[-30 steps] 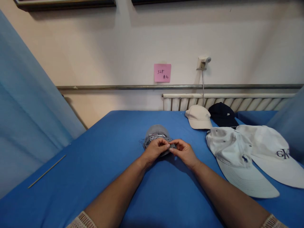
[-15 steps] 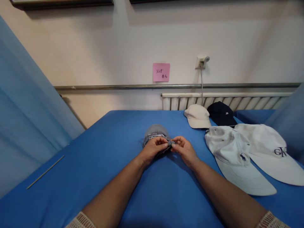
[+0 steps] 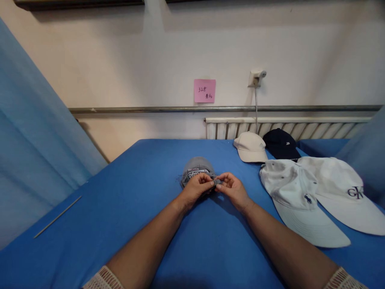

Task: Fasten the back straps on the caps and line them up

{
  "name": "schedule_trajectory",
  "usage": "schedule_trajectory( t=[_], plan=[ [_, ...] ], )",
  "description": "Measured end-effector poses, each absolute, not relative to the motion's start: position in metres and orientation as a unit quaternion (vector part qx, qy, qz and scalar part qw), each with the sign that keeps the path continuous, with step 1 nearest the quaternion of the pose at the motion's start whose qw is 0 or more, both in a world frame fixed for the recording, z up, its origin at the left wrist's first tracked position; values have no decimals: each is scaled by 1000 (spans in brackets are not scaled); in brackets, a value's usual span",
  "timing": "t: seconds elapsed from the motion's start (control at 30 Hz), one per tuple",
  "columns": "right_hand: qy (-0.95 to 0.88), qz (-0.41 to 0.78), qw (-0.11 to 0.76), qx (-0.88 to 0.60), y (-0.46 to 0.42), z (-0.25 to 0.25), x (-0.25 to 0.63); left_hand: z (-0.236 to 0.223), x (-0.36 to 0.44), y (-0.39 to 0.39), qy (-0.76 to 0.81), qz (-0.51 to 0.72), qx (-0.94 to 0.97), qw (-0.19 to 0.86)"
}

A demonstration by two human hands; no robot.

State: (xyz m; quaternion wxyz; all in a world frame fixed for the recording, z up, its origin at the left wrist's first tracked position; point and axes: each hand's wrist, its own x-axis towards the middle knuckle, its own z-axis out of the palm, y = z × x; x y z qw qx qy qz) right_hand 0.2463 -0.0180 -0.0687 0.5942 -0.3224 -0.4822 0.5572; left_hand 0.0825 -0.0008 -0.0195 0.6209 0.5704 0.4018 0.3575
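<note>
A grey cap [image 3: 199, 163] with white lettering on a dark patch sits on the blue-covered table in front of me. Its near side is partly hidden behind my hands. My left hand [image 3: 197, 186] pinches a grey strap [image 3: 217, 182] at the cap's near right side between thumb and fingers. From the other side, my right hand [image 3: 232, 187] pinches the same strap, thumb below and fingers curled above. The two sets of fingertips are close together, and the exact fastening between them is too small to make out.
To the right lie a pale cap with a small horse logo [image 3: 300, 200] and a white cap [image 3: 339, 180]. Behind them are a beige cap [image 3: 250, 146] and a navy cap [image 3: 280, 143]. A thin stick [image 3: 57, 216] rests at the left. Blue curtains [image 3: 36, 136] hang beside the table [image 3: 129, 188].
The strap between my fingertips has turned slightly and lies flatter, with a little more of it showing. Both hands stay almost in the same place on the cap.
</note>
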Motion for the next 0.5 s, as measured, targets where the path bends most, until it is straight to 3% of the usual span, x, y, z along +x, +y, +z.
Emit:
schedule_trajectory(
  t=[0.3, 0.5],
  plan=[
    [-475, 529, 623, -326, -17, -71, 241, -25, 82, 1, 361, 362, 577, 637],
    [-487, 524, 594, -368, -18, -67, 245, -29, 84, 3, 336, 385, 606, 609]
  ],
)
